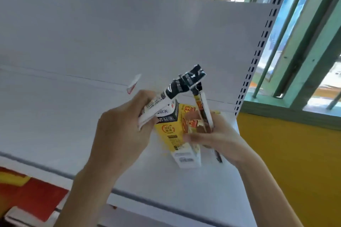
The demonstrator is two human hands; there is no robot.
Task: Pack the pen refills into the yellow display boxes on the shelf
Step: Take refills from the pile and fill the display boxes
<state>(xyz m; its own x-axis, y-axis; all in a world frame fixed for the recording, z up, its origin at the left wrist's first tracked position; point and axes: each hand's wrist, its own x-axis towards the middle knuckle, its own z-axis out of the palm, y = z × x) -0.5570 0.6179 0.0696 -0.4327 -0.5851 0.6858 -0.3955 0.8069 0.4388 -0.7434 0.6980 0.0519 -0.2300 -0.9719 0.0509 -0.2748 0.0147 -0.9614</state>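
Yellow cardboard display box (172, 135) sits on a white metal shelf (73, 101), left hand (118, 131) gripping bundled black-and-white refill packs (166, 97), right hand (219, 138) pinching one slim pack (203, 107).

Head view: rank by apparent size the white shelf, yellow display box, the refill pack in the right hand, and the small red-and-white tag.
1. white shelf
2. yellow display box, partly covered
3. refill pack in the right hand: similar length, far thinner
4. red-and-white tag, though it sits farther back

"360°" in a circle on the yellow display box (170, 134), other print on it too blurred to read
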